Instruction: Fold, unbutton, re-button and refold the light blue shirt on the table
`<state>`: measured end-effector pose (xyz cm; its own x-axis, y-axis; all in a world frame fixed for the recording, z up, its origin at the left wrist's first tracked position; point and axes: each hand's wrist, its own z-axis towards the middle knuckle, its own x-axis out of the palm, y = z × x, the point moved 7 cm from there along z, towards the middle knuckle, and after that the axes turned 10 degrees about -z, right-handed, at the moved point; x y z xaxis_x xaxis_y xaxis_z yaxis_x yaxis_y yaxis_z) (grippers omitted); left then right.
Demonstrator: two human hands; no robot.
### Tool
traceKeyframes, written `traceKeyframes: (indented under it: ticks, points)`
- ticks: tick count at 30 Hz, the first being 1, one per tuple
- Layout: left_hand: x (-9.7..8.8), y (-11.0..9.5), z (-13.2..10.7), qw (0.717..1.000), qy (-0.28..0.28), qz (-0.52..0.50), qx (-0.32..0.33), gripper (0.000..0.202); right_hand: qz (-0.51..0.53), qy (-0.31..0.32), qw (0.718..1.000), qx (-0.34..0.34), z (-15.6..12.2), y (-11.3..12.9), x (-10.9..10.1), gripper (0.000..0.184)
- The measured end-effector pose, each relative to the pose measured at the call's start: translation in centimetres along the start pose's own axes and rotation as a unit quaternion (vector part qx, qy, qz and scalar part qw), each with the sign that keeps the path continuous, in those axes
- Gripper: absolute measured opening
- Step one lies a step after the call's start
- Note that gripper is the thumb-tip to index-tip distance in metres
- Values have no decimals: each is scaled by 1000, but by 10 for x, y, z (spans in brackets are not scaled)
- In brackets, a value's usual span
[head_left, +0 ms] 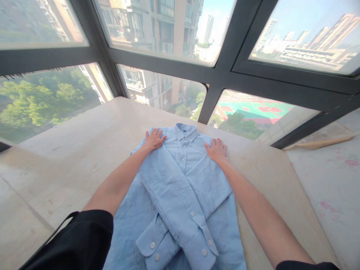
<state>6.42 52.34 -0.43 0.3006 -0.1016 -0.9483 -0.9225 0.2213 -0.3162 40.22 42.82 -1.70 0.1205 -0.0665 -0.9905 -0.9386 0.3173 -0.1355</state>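
A light blue button-up shirt (180, 180) lies front side up, its collar (185, 132) pointing away from me. Both sleeves are folded inward and cross over the front, with the buttoned cuffs (201, 252) near the bottom of the view. My left hand (155, 139) rests flat on the shirt's left shoulder, fingers spread, a ring on one finger. On the opposite shoulder my right hand (217, 150) lies flat with its fingers apart. Neither hand grips the fabric. The shirt's lower hem runs out of view.
The shirt lies on a pale stone sill (84, 138) with a seam at the left. Dark window frames (165, 67) close off the far side at an angle. At the right is a wall with pink flower patterns (332, 195) and a peeling strip (320, 143).
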Motion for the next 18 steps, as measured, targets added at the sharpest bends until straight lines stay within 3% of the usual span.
traceKeyframes:
  ticks: [4, 7, 9, 11, 15, 18]
  points:
    - [0, -18, 1, 998, -8, 45, -38, 75, -59, 20, 998, -19, 7, 7, -6, 71]
    - [2, -44, 6, 998, -21, 39, 40, 72, -75, -33, 992, -91, 13, 31, -22, 64]
    - [12, -58, 10, 994, 14, 23, 104, 73, -59, -86, 979, -175, 13, 57, -33, 63]
    - [20, -64, 14, 991, 47, 11, 126, 75, -33, -93, 969, -228, 15, 77, -34, 62]
    - [25, -62, 19, 993, 43, 11, 109, 84, 14, -11, 988, -156, 32, 81, -16, 67]
    - [25, -58, 20, 994, 40, 9, 96, 89, 13, -13, 991, -135, 39, 76, -8, 72]
